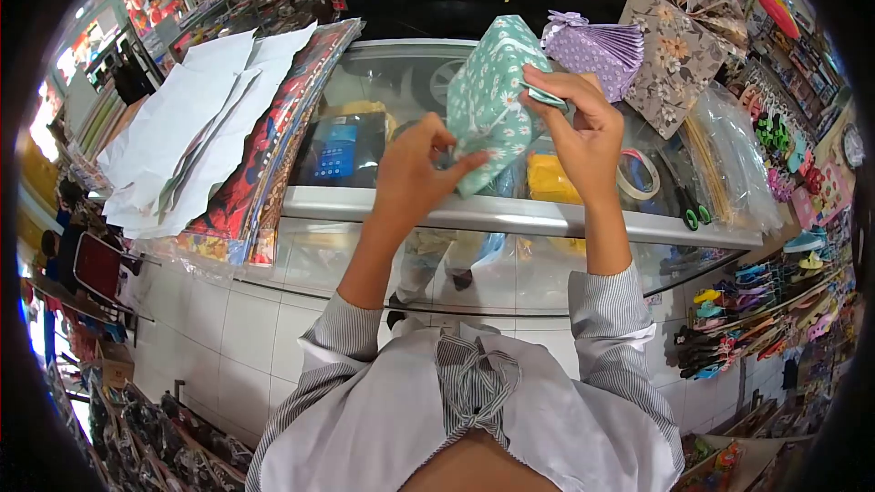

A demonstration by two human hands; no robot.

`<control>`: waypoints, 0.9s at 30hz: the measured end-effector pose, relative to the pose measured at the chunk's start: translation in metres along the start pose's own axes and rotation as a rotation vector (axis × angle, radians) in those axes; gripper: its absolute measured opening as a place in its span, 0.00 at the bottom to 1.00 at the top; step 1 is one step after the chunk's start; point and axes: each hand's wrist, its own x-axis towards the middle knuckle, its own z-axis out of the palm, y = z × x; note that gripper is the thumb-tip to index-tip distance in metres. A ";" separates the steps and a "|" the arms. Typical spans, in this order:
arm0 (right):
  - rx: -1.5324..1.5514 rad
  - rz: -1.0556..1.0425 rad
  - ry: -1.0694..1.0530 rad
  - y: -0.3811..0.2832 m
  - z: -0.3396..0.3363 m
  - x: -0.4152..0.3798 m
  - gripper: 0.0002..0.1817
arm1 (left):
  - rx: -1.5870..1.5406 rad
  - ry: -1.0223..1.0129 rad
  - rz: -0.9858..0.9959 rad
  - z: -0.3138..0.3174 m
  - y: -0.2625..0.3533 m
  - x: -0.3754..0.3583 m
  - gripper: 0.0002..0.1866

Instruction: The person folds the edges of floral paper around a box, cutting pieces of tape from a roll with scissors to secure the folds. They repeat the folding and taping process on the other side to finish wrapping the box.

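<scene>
A green package with white daisies (497, 100) is held up at a tilt over the glass counter (365, 73). My right hand (583, 118) pinches a folded flap of its paper at the right side. At the package's lower left, my left hand (424, 164) has its thumb and fingers apart, the thumb against the paper. Behind the package stands a purple pleated paper piece (602, 50), with a brown floral wrapped package (670, 46) to its right.
White sheets (182, 118) lie over patterned wrapping papers (283, 137) at the left. Right of my hands are a tape roll (639, 175), green-handled scissors (697, 216), thin sticks (715, 159) and clear plastic bags (743, 155). Inside the case shows a yellow packet (551, 180).
</scene>
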 end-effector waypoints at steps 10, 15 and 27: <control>-0.126 -0.094 -0.161 -0.014 0.007 0.015 0.10 | -0.122 0.191 0.724 -0.035 0.041 0.042 0.23; -0.045 -0.024 -0.090 -0.020 0.021 0.016 0.11 | -0.034 0.181 0.821 -0.042 0.042 0.055 0.12; 0.075 -0.084 -0.123 -0.008 0.018 0.015 0.11 | -0.013 0.223 0.716 -0.040 0.034 0.054 0.04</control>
